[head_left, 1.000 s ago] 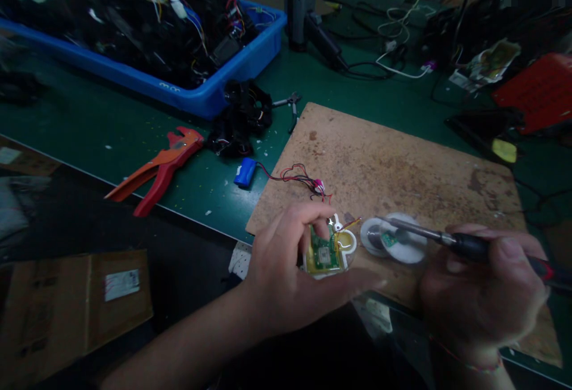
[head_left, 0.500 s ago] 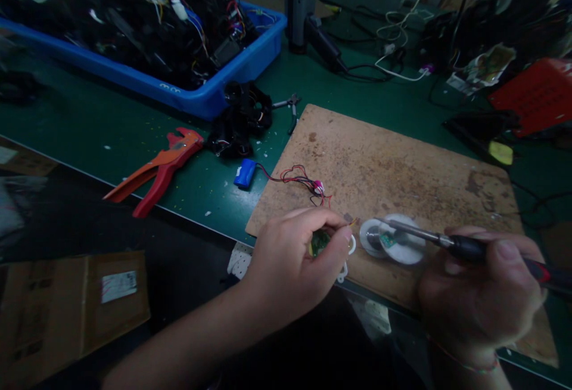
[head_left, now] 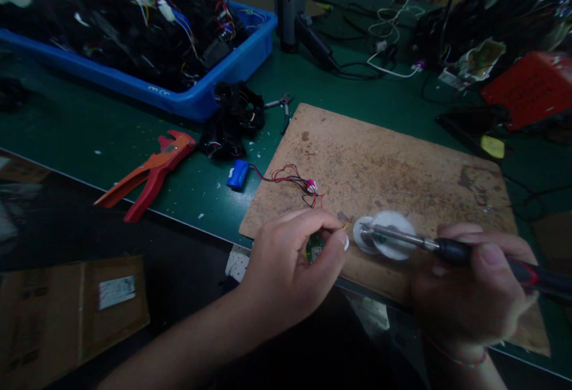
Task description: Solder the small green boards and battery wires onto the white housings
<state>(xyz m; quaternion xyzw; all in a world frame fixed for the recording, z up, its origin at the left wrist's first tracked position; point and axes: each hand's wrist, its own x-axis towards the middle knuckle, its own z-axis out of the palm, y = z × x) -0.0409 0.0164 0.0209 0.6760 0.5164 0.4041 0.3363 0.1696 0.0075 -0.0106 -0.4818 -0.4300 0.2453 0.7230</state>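
My left hand (head_left: 295,259) is closed, with thumb and forefinger pinching at a small green circuit board (head_left: 315,248) that it partly hides. A short orange wire end (head_left: 346,223) pokes out past the fingertips. My right hand (head_left: 480,294) grips a soldering iron (head_left: 451,249) by its black handle, its metal shaft pointing left. The tip lies over two round white pieces (head_left: 395,250), which look like a spool; whether it touches them I cannot tell. Beyond my left hand, a blue battery pack (head_left: 238,174) trails red and black wires to a connector (head_left: 311,186).
A stained wooden board (head_left: 379,157) lies on the green table (head_left: 107,115). To the left are a red-orange cutter (head_left: 152,169), black parts (head_left: 230,124) and pliers (head_left: 285,107). A blue bin (head_left: 179,101) full of wired parts stands behind; a red box (head_left: 531,89) is at right.
The iron's tip has shifted slightly left and down relative to the white round pieces. My left hand keeps its pinch. The whole view has slid a little to the left.
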